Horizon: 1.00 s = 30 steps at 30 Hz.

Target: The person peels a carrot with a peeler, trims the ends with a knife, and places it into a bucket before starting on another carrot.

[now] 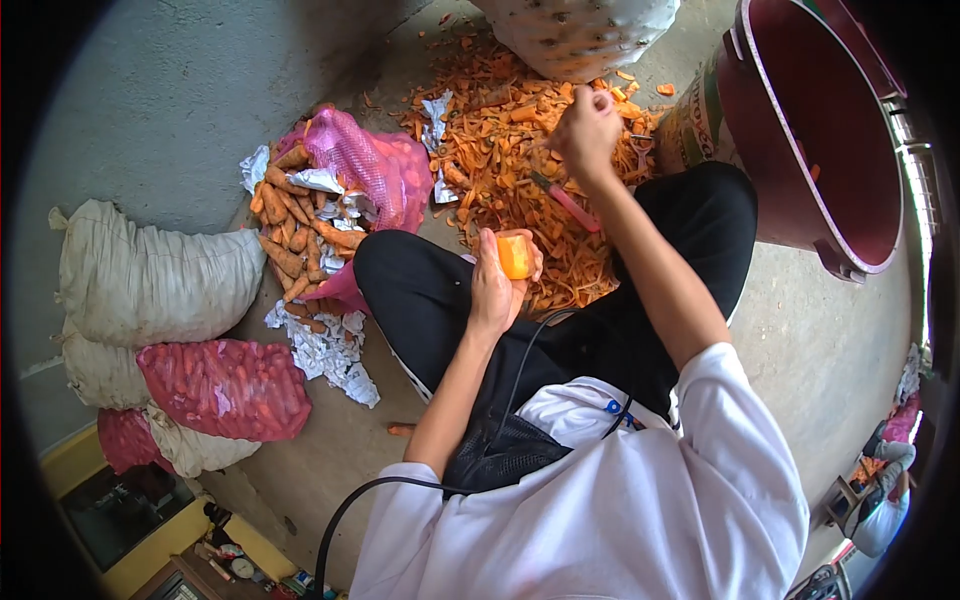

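Observation:
My left hand (500, 280) is wrapped around a short, thick piece of peeled carrot (515, 257), its smooth orange side facing up above my lap. My right hand (588, 132) is over the far part of the peelings, its fingers curled in; whether anything is inside them is hidden. Below it, a knife with a pink handle (573, 208) rests on the heap of carrot peelings (500, 150). The heap spreads over the floor between my legs and beyond them.
Unpeeled carrots (290, 235) spill from a pink mesh sack (370, 165) at the left, among crumpled paper (330, 350). Full white sacks (155, 275) and a red mesh sack (225, 390) lie further left. A large maroon tub (740, 60) stands right; another person (880, 515) sits far right.

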{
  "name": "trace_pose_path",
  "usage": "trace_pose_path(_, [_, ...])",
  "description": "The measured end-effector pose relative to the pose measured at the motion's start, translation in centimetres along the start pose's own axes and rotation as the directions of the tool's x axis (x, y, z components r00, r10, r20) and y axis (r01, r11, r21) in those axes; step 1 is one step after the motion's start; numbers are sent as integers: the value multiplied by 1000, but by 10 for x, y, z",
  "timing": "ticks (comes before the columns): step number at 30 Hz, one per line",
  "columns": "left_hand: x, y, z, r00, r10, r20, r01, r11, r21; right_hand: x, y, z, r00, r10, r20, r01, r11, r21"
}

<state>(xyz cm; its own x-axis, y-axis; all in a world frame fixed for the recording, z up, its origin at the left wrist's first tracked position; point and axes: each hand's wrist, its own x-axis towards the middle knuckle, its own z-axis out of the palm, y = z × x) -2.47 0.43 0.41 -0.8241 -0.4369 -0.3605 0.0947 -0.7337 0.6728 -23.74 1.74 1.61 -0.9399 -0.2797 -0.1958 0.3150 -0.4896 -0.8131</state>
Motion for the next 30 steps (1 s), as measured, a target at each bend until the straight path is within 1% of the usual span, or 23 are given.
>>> trace_pose_path(2, [0, 6, 3, 1000, -24, -11, 24, 999, -36, -4, -9, 3, 994, -26, 110, 25, 1000, 8])
trace_pose_path(3, [3, 6, -1, 1000, -25, -17, 25, 999, -21, -12, -19, 8, 985, -36, 167, 35, 999, 7])
trace_pose_path(4, [6, 3, -2, 999, -11, -53, 10, 1000, -17, -24, -22, 13, 984, -27, 175, 31, 999, -24])
trace_pose_path(6, [10, -1, -3, 992, 13, -124, -13, 1000, -2, -48, -30, 21, 969, 102, 223, -113, 993, 37])
trace_pose_path(8, [10, 1, 0, 995, 19, -102, -16, 999, 33, -70, -36, 27, 947, 221, 235, -241, 969, 59])
trace_pose_path(10, [9, 8, 9, 997, 26, -74, -21, 998, 67, -84, -36, 27, 912, 309, 270, -334, 941, 49])
trace_pose_path(11, [11, 3, 2, 997, 12, -81, -8, 999, 53, -90, -38, 29, 900, 350, 262, -365, 931, 9])
trace_pose_path(12, [11, 2, 0, 998, -14, -64, 17, 999, 47, -94, -34, 27, 900, 356, 252, -363, 931, -19])
trace_pose_path(14, [9, 2, -3, 997, -65, -33, 66, 997, 35, -98, -27, 23, 886, 355, 300, -358, 933, -45])
trace_pose_path(17, [7, 0, -9, 1000, 14, 20, -17, 979, 202, -90, -18, 21, 912, 322, 255, -304, 946, -109])
trace_pose_path(18, [3, -2, -10, 999, 15, 39, -23, 978, 205, -74, -5, 22, 979, 95, 181, -59, 979, -195])
trace_pose_path(19, [0, -3, -10, 998, 20, 62, -33, 977, 209, -45, 4, 13, 976, -90, 197, 143, 951, -273])
trace_pose_path(20, [3, -2, -9, 995, 32, 94, -52, 975, 216, -18, 5, 8, 985, -14, 173, 46, 982, -184])
trace_pose_path(21, [2, 1, -10, 995, 7, 98, -25, 981, 191, -7, -6, 10, 997, 16, 72, 0, 978, -208])
trace_pose_path(22, [0, 4, -9, 995, -17, 101, 1, 987, 164, 2, -11, 9, 992, -5, 129, 13, 998, -60])
trace_pose_path(24, [5, 9, -5, 992, -50, 119, 39, 994, 98, -3, -21, 8, 982, -14, 189, 34, 994, -105])
trace_pose_path(25, [5, 8, -6, 995, -58, 85, 57, 998, 11, -7, -23, 9, 979, -40, 198, 65, 991, -120])
trace_pose_path(27, [7, 3, -4, 999, 0, 35, -1, 1000, 19, -17, -24, 10, 973, -83, 214, 117, 982, -149])
trace_pose_path(28, [10, 2, -4, 999, 30, 10, -31, 999, 27, -26, -28, 12, 976, -40, 216, 65, 992, -110])
trace_pose_path(29, [13, 1, -6, 999, -30, -30, 30, 1000, 5, -36, -34, 14, 975, 2, 221, 14, 997, -71])
trace_pose_path(30, [13, -1, -11, 997, -55, -47, 54, 998, -15, -46, -38, 16, 973, 45, 228, -39, 999, -34])
